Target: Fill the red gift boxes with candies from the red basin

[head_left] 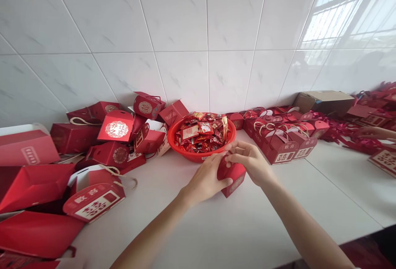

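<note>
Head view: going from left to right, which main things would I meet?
Rope-handled open box, bowl of packets, held red box, lined-up boxes, carton, another person's hand.

Held box (236,174): red, with a pale gold motif on its side
Basin (187,153): bright orange-red
Packets (202,133): mostly red, touched with gold and white
Left front box (98,207): deep red; white panel, red characters
Ribbons (335,133): magenta
Carton (328,95): brown
Tabletop (216,232): pale grey-white
Wall tiles (179,17): whitish, grey-veined
</note>
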Demonstrator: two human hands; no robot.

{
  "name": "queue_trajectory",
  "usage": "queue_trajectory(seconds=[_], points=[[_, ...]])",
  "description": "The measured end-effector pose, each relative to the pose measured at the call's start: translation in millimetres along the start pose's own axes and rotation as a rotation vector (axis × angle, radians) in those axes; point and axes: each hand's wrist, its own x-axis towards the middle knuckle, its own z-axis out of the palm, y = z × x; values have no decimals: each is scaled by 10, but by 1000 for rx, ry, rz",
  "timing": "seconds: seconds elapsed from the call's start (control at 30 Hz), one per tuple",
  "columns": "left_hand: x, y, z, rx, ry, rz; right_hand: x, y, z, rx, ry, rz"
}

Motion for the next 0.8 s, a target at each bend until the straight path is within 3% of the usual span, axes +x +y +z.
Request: queue_trajectory(seconds=[0.13,0.27,0.47,0.63,0.8], points=[[59,-91,82,-82,-56,28,-98,50,-95,26,-51,55],[80,-121,171,-219,-116,136,-226,69,-256,9,51,-13],[108,-264,323,-401,-57,114,-549,-345,-770,-84,489,-177],[192,-630,589,-441,-109,-118,-820,-780,-1260,-154,917,-369],[226,-828,724,-448,-125,-140,-900,-937,-1845,-339,1130,-379]])
